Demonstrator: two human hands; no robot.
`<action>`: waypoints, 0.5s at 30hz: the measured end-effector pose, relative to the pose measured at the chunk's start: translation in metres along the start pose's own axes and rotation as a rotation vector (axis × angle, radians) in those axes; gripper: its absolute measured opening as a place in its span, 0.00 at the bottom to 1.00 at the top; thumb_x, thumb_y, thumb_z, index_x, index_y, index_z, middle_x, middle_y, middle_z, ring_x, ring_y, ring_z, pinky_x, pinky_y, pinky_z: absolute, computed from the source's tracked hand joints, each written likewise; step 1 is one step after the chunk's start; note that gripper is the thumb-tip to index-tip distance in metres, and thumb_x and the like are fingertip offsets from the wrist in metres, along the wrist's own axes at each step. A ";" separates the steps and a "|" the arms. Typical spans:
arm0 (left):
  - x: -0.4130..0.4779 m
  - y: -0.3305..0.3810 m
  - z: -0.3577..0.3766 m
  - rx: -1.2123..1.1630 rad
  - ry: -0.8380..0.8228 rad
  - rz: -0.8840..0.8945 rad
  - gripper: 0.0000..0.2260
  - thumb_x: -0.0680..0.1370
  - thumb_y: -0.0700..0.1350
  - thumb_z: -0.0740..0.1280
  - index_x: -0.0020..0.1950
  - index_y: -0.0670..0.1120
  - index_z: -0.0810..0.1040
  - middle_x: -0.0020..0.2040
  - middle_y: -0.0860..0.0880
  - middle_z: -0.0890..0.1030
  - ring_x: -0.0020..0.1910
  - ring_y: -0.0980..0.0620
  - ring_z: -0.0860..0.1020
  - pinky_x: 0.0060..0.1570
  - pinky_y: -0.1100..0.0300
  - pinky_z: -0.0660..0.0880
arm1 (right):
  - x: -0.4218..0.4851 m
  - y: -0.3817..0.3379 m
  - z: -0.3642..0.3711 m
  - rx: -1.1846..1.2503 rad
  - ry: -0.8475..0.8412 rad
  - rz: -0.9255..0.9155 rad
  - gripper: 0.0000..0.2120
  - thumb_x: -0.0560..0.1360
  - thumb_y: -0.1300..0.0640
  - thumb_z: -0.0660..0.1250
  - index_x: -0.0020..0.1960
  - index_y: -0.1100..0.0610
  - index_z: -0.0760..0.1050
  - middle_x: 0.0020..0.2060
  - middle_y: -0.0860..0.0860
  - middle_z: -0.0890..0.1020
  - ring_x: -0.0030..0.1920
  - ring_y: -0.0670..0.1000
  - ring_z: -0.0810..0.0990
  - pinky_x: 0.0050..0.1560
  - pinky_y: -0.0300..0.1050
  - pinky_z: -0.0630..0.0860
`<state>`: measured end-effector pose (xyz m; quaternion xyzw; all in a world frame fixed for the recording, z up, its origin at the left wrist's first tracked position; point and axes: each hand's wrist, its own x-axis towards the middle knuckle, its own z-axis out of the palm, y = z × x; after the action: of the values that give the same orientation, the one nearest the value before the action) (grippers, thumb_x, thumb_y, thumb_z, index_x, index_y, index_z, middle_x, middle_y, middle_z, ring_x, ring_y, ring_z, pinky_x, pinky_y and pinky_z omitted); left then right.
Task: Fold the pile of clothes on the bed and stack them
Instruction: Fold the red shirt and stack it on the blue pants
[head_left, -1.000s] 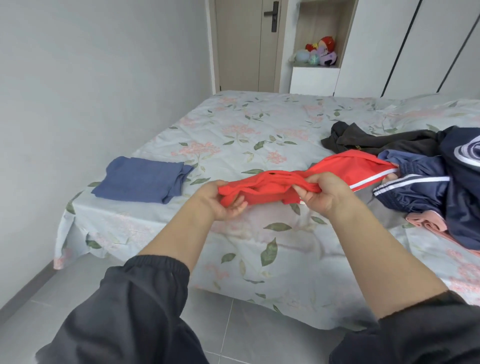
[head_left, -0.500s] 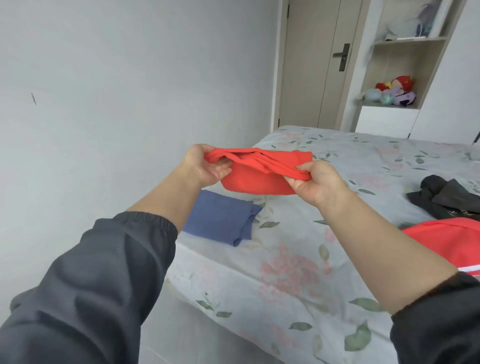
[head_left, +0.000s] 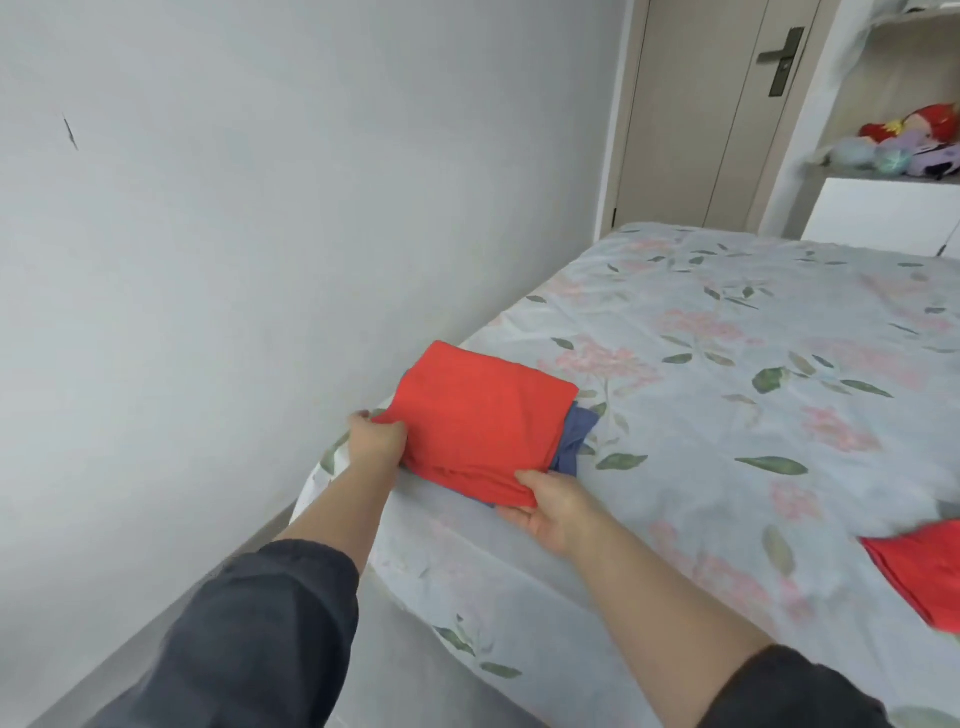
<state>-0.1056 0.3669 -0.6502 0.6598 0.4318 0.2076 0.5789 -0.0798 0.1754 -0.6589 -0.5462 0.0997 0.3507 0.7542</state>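
Near the middle of the frame, at the corner of the bed, a folded red garment is laid on top of a folded blue garment, of which only the right edge is seen. Its left corner is gripped by the left hand, and its near corner is pinched by the right hand. Two pieces can thus be judged folded and stacked, the second not yet released. At the lower right edge of the frame another red piece is seen on the bed, apparently unfolded, so more folding is judged to be left; the rest of the pile is out of view.
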 end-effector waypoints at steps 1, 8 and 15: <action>-0.008 0.001 0.001 0.210 0.100 0.121 0.28 0.74 0.36 0.62 0.73 0.41 0.62 0.66 0.39 0.70 0.63 0.40 0.71 0.62 0.47 0.69 | -0.004 -0.002 -0.003 -0.035 0.002 -0.019 0.07 0.80 0.66 0.58 0.53 0.58 0.72 0.43 0.55 0.79 0.38 0.51 0.77 0.47 0.50 0.76; -0.101 0.010 0.049 0.947 -0.074 0.849 0.30 0.76 0.45 0.61 0.77 0.50 0.56 0.78 0.46 0.53 0.77 0.47 0.48 0.73 0.42 0.50 | -0.047 -0.030 -0.050 -0.701 0.345 -0.373 0.06 0.77 0.60 0.61 0.49 0.61 0.75 0.46 0.57 0.77 0.49 0.56 0.77 0.46 0.44 0.71; -0.217 0.012 0.109 1.087 -0.148 1.098 0.31 0.79 0.51 0.58 0.78 0.51 0.48 0.79 0.46 0.44 0.77 0.44 0.42 0.72 0.38 0.46 | -0.138 -0.050 -0.162 -1.385 0.548 -0.647 0.28 0.78 0.53 0.61 0.75 0.58 0.57 0.77 0.58 0.51 0.76 0.57 0.53 0.74 0.51 0.55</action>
<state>-0.1341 0.1281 -0.6165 0.9827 0.0445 0.1791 0.0154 -0.1115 -0.0346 -0.6098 -0.9572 -0.1217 -0.0488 0.2580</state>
